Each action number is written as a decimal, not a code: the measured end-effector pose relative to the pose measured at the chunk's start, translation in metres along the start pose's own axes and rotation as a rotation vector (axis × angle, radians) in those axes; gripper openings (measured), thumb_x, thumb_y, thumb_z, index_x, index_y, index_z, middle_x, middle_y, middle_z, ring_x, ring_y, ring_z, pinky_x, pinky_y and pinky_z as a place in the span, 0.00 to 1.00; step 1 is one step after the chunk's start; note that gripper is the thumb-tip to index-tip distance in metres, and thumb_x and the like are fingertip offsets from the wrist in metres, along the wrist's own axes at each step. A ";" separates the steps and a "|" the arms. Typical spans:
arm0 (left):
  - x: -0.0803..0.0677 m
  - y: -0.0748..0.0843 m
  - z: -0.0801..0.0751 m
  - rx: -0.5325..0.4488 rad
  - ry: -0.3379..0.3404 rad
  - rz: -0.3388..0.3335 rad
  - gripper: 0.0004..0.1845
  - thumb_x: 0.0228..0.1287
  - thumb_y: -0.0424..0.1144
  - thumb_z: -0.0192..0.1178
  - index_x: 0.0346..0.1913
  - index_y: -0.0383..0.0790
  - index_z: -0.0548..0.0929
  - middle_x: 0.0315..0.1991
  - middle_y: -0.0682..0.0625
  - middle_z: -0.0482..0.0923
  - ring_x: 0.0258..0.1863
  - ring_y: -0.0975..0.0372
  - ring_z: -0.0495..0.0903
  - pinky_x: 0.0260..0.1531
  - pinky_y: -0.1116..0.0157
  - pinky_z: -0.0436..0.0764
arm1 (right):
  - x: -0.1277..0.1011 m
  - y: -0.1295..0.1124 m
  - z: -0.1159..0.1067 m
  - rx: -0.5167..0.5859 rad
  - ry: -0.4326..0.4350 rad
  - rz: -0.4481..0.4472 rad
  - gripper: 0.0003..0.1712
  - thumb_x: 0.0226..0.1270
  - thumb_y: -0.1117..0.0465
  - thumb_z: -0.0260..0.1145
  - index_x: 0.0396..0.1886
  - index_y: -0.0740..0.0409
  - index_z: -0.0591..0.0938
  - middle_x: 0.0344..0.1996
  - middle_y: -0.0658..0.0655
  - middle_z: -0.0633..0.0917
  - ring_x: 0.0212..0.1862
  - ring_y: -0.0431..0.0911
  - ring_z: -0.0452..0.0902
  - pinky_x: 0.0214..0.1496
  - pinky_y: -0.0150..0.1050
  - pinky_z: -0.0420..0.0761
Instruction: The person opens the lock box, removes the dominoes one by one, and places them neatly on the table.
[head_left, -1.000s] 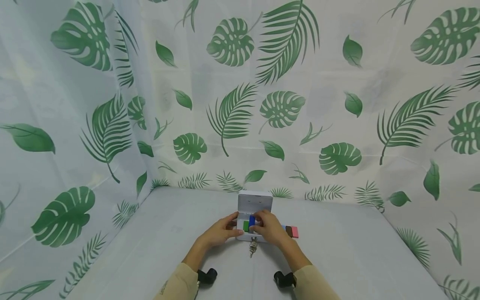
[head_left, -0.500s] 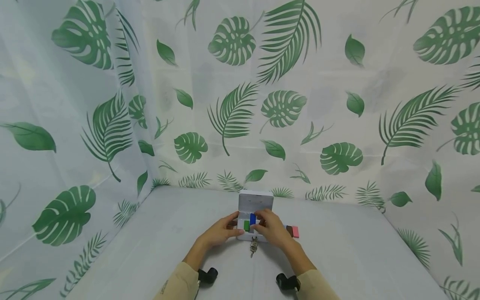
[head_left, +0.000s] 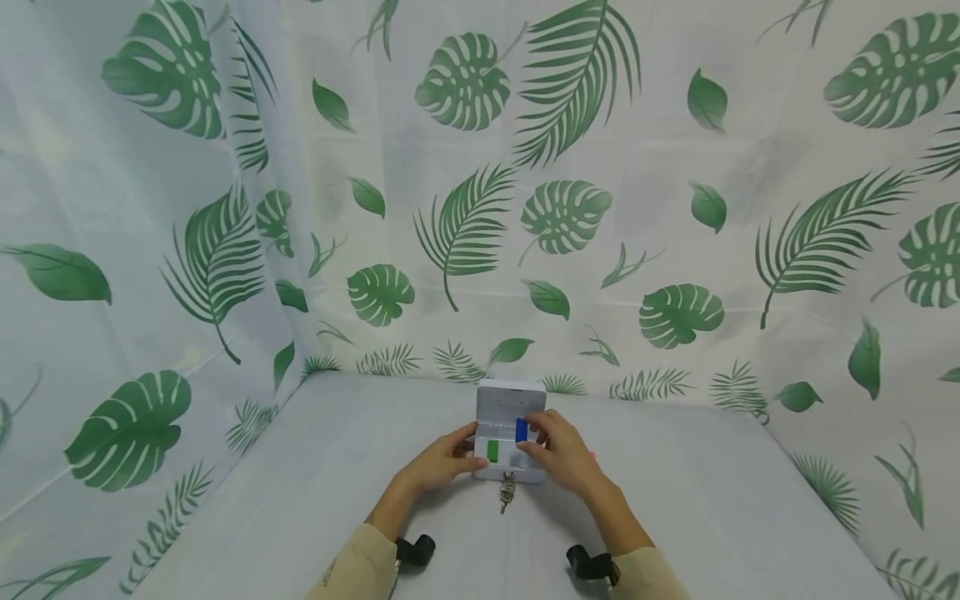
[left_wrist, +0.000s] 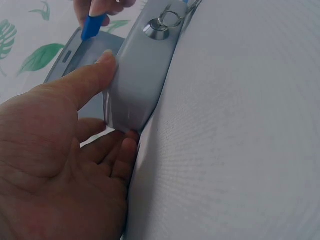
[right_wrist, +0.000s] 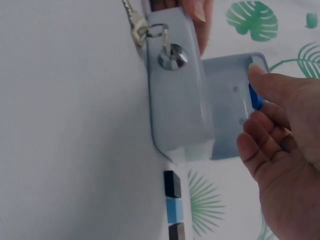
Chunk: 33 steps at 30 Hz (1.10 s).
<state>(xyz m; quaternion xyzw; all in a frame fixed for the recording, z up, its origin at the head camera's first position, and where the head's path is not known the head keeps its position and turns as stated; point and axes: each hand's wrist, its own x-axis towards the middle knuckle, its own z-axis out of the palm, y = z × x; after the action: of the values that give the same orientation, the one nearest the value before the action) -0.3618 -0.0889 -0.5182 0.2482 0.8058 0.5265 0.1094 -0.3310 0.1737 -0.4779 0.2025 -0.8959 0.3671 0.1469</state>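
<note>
A small grey metal cash box stands with its lid raised, keys hanging from the front lock. My left hand holds the box at its left end, thumb at the front rim and fingers along the side. A green block lies inside, at the left. Over the right part of the box, my right hand pinches a blue block between thumb and fingertips. The right wrist view shows only a sliver of that block, mostly covered by the fingers.
Right of the box, a black block, a light blue block and a brown block lie in a row. Part of a pink block shows behind the right hand. Leaf-printed cloth hangs behind the white table.
My right hand has moved right and slightly up with the blue block, away from the green block. It now hides most of the row on the right. My left hand stays on the box.
</note>
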 end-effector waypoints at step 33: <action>-0.001 0.000 0.001 0.032 0.010 -0.006 0.45 0.71 0.51 0.67 0.83 0.41 0.58 0.71 0.40 0.75 0.70 0.48 0.75 0.69 0.43 0.72 | -0.007 0.009 -0.033 -0.065 0.014 0.051 0.25 0.68 0.59 0.74 0.62 0.60 0.81 0.48 0.58 0.82 0.45 0.45 0.76 0.42 0.36 0.79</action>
<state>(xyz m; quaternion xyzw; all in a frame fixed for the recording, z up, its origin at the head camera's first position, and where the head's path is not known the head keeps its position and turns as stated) -0.3604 -0.0888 -0.5187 0.2449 0.8154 0.5144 0.1027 -0.3251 0.2044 -0.4636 0.1723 -0.9112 0.3427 0.1501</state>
